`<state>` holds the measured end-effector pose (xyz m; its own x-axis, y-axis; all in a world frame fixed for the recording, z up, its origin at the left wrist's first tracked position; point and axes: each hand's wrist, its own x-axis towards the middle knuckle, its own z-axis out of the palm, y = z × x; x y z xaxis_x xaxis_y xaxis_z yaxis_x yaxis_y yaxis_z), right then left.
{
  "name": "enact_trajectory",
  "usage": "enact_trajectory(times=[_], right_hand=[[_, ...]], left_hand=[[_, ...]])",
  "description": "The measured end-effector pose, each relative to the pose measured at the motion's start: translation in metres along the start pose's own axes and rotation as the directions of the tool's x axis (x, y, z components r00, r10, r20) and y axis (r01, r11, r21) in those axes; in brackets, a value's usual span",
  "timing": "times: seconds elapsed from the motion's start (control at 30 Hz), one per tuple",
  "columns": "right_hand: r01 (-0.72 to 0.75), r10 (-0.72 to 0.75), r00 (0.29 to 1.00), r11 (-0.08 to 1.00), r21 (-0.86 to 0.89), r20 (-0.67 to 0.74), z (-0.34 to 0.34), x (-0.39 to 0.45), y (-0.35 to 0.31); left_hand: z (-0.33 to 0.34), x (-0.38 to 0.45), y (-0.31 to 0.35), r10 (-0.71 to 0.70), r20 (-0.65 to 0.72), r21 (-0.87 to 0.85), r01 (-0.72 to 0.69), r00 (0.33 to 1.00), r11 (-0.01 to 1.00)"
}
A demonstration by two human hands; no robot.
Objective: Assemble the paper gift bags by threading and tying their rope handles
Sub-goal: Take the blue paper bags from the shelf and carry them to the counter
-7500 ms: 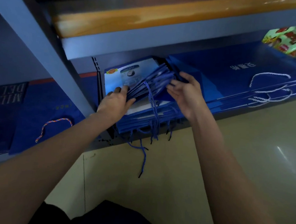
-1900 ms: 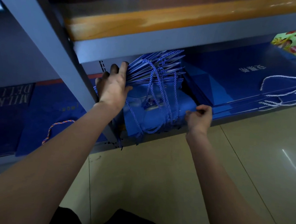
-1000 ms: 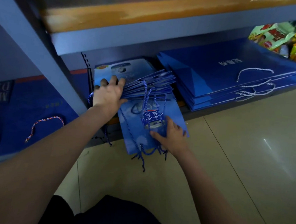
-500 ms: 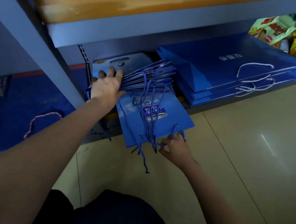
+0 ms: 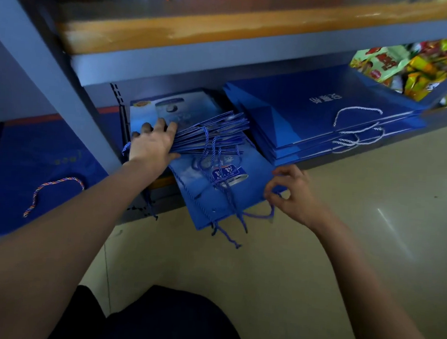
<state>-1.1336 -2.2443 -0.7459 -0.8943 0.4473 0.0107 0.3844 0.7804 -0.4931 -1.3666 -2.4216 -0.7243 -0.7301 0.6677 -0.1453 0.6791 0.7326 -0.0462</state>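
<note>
We note the left hand (image 5: 154, 144) spread flat, fingers straight, pressing the fanned stack of bags (image 5: 214, 131) down on the lower shelf (image 5: 350, 162), while the right hand (image 5: 293, 194) pinches the near right corner of the loose blue bag (image 5: 215, 192). That bag overhangs the shelf edge, its handle end toward us and rope ends (image 5: 228, 236) dangling. We judge the right hand nearer, so it should draw the bag out.
</note>
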Motion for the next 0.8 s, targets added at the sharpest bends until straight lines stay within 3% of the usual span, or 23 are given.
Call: enact_trajectory(times=[0.1,0.2,0.3,0.37,0.5,0.7,0.8], right_hand=[[-0.01,0.011,0.998,1.0,-0.011,0.057,0.002,0.007,-0.003],[-0.005,0.089,0.946,0.966,-0.26,0.313,0.029,0.006,-0.008],[0.085,0.043,0.968,0.87,-0.485,0.246,0.065,-0.003,-0.006],[0.103,-0.064,0.993,0.884,-0.457,0.1,0.071,0.002,0.002],[0.239,-0.242,0.97,0.964,-0.12,-0.011,0.029,0.032,-0.015],[0.291,-0.284,0.952,0.954,-0.063,0.111,-0.023,0.098,-0.056],[0.269,-0.238,0.953,0.95,-0.157,0.188,-0.016,0.106,-0.055]], left_hand=[[-0.002,0.002,-0.001,0.003,-0.005,0.0,-0.003,1.0,1.0],[-0.001,0.003,-0.001,0.003,-0.005,-0.011,-0.003,1.0,1.0],[0.002,0.004,-0.003,0.005,-0.02,-0.021,-0.005,1.0,1.0],[0.003,0.005,-0.004,0.013,-0.028,-0.021,-0.013,1.0,1.0],[0.004,0.005,-0.004,0.03,0.003,-0.005,-0.03,1.0,1.0],[0.003,0.007,-0.013,0.036,0.062,0.007,-0.036,0.997,0.999],[0.009,0.007,-0.014,0.028,0.047,0.01,-0.029,0.998,1.0]])
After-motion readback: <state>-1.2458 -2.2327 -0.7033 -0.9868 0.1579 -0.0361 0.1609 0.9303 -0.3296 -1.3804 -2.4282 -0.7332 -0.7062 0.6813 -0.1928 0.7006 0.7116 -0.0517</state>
